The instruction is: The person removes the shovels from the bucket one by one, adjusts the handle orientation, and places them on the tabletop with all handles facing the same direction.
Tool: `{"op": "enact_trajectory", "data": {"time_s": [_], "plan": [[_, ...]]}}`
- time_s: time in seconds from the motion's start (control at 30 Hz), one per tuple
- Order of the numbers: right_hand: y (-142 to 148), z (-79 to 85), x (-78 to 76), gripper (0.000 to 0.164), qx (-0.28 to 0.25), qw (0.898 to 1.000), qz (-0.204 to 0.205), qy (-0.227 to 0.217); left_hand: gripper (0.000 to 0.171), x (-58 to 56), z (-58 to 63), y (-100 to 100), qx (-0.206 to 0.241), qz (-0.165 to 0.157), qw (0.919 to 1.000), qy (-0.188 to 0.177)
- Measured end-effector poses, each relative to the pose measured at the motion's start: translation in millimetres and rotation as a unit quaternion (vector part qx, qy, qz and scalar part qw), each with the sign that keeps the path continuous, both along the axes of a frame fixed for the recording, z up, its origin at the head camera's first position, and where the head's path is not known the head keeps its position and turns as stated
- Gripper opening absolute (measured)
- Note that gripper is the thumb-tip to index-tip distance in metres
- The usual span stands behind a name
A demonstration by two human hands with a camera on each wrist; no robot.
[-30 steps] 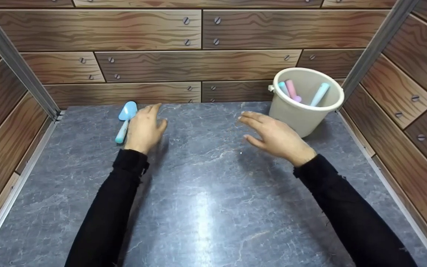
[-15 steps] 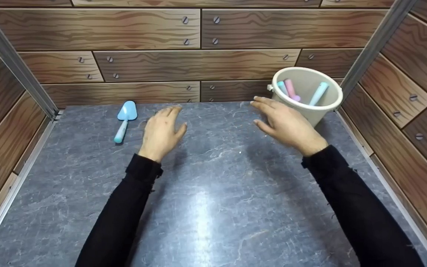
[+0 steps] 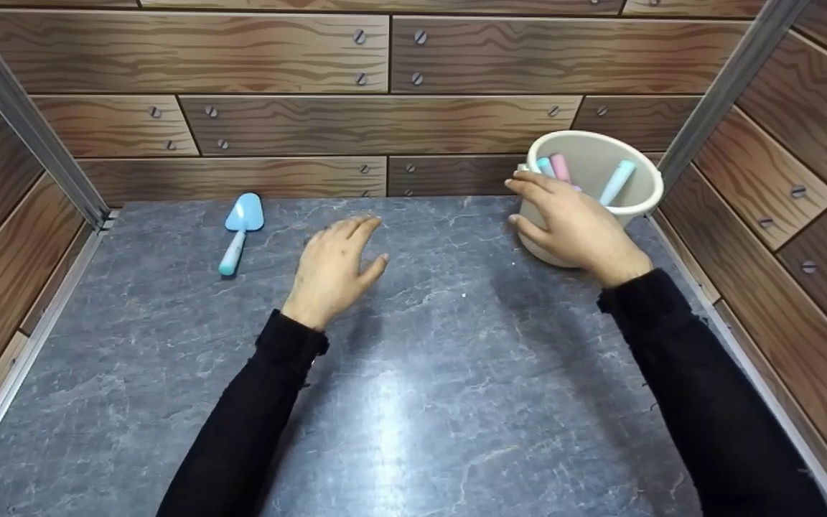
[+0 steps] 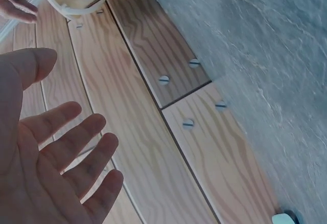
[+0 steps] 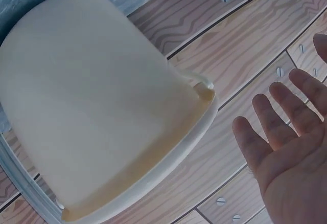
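My left hand (image 3: 334, 269) hovers over the middle-left of the grey marbled table, fingers spread and holding nothing; its bare palm (image 4: 46, 168) shows in the left wrist view. To its left lies a small blue trowel (image 3: 244, 214) with a turquoise handle (image 3: 232, 253), blade toward the back wall. My right hand (image 3: 575, 222), also bare with relaxed fingers, is in front of a cream bucket (image 3: 647, 208) and overlaps its near side in the head view. Inside the bucket stand pink and turquoise handles (image 3: 617, 182); their lower ends are hidden.
Wood-patterned panels (image 3: 377, 126) close off the back and both sides, with metal posts (image 3: 708, 90) at the corners. The bucket is near the back right corner. A strip of light reflects off the table (image 3: 413, 373).
Both hands have moved to the right. The left hand has left the trowel's side and come slightly nearer; the right hand has come in front of the bucket. Trowel and bucket stay put.
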State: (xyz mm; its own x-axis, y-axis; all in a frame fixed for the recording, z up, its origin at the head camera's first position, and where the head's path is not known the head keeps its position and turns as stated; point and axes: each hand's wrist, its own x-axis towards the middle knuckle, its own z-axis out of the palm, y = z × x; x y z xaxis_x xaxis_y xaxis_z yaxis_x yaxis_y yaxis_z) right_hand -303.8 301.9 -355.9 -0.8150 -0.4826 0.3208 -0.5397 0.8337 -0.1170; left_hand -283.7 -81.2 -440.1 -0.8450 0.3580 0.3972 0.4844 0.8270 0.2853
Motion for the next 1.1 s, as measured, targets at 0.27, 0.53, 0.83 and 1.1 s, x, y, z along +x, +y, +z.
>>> {"op": "enact_trajectory", "data": {"time_s": [0.27,0.53,0.83,1.1], "plan": [[13,10.2,-5.3,0.06,0.002,1.0,-0.023,-0.011,0.064,9.0,1.7,8,-0.01,-0.02,0.9997,0.006],[25,15.3,-12.5,0.058,0.007,0.998,-0.053,-0.045,0.065,15.5,5.5,16,-0.019,-0.036,0.9992,0.005],[42,24.8,-21.2,0.042,-0.013,0.999,-0.036,-0.019,0.066,18.7,2.8,21,-0.037,-0.055,0.9978,-0.003],[54,34.8,-28.0,0.037,0.018,0.999,-0.037,-0.034,0.065,19.5,1.3,24,-0.042,-0.059,0.9974,0.002]]}}
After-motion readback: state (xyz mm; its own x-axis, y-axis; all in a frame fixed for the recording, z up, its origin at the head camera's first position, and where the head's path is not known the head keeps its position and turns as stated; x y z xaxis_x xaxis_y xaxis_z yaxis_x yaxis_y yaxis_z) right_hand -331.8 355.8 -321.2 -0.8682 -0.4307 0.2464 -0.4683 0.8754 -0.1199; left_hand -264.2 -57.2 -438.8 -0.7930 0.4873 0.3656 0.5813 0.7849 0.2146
